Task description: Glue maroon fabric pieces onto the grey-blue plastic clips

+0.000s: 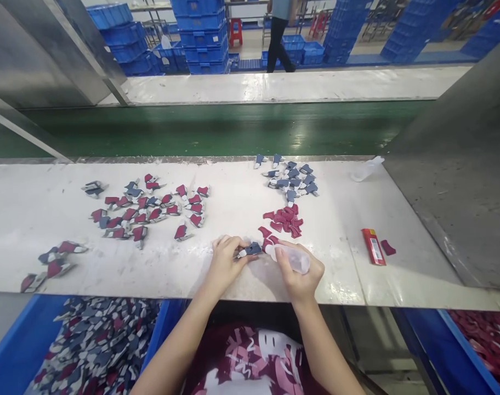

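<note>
- Head view, nearest me: a left blue bin (32,326) is holding a heap of blue-grey and red-faced parts, and a right blue bin (466,345) is holding loose red pieces.
- On the white surface (233,186), my left hand (225,260) is pinching one blue-grey part (252,249) between its fingers, right in front of me; no red is showing on it.
- My right hand (301,271) is wrapping its fingers round a clear bottle (294,259), whose tip is pointing at that part; I can't tell whether they're touching.
- Off to my right, a red pack (374,247) is lying beside a single red piece (388,248).
- Just beyond my hands, a pile of red pieces (286,220) is waiting; I'm judging these unused.
- Leftward, red-faced parts (140,218) are lying scattered, looking done to me, though a few are showing only blue-grey.
- Farther out, a cluster of blue-grey parts (293,173) is sitting without visible red, so I'm counting those as left.
- Past a green strip (233,126), someone (278,38) is standing or walking near stacked blue crates (200,38).
</note>
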### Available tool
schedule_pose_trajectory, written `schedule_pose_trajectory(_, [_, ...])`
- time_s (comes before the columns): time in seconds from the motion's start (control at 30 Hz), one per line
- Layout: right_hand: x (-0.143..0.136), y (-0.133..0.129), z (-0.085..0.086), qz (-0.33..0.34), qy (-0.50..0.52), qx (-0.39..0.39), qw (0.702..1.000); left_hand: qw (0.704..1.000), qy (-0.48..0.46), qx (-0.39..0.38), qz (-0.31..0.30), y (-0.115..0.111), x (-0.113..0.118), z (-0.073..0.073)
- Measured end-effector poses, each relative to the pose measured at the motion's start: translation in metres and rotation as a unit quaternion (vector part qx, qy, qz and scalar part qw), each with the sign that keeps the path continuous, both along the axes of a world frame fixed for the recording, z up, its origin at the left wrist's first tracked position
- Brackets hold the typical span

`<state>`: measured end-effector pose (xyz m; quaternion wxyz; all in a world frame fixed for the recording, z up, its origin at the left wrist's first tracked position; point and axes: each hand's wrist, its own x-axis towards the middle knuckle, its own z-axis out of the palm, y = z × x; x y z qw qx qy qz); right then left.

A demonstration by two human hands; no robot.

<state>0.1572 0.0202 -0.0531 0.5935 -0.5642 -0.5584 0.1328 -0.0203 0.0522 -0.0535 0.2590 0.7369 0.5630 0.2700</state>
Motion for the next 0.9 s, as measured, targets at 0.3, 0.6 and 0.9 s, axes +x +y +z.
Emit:
schedule_pose_trajectory(0.3, [-0.0012, 0.0025, 0.0037, 0.015, -0.029, -0.014, 0.999, 1.000, -0.002, -0.011, 0.002, 0.0005, 0.0007, 0.0026])
schedule_pose_trajectory(0.6, [-0.0002, 0.0030, 0.0007, 0.011, -0.030, -0.008, 0.999, 1.000, -0.001, -0.011, 0.002, 0.0000, 0.0008, 0.0016])
schedule_pose_trajectory(0.9, [0.0005, 0.0003, -0.0007, -0.020, -0.029, -0.006, 0.999, 1.000, -0.005, -0.016, 0.008, -0.0001, 0.0015, 0.0016])
